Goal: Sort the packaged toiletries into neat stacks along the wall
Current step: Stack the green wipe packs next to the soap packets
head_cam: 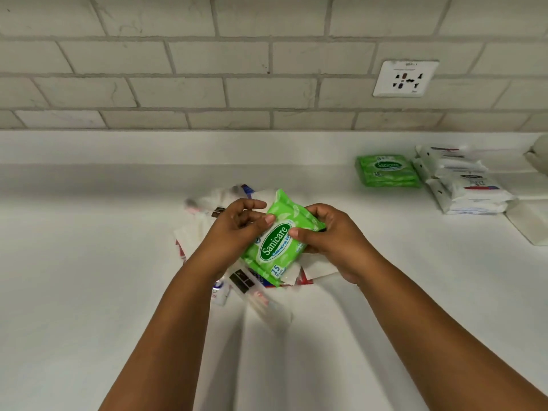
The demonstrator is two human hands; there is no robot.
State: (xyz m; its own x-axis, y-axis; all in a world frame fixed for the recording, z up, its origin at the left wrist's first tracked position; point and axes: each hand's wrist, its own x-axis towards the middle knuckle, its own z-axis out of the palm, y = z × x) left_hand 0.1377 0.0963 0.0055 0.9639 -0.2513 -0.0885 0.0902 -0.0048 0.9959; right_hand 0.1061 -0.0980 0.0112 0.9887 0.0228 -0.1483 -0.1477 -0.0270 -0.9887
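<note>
Mid-frame, left hand (237, 229) & right hand (329, 238) both grip 1 green wipes pack (280, 238) over white packs (207, 229); green stack (385, 170) upper right.

Bright, even overhead light — soft forearm shadows, wide-angle edge bending, slight motion blur.

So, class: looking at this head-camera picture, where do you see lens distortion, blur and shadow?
Head view: the wide lens bows the wall tiles and counter edge; the loose packets under the hands are smeared by motion blur, while the green pack in the left hand and right hand reads sharply; soft grey shadows fall beneath the forearms; no strong glare.
</note>
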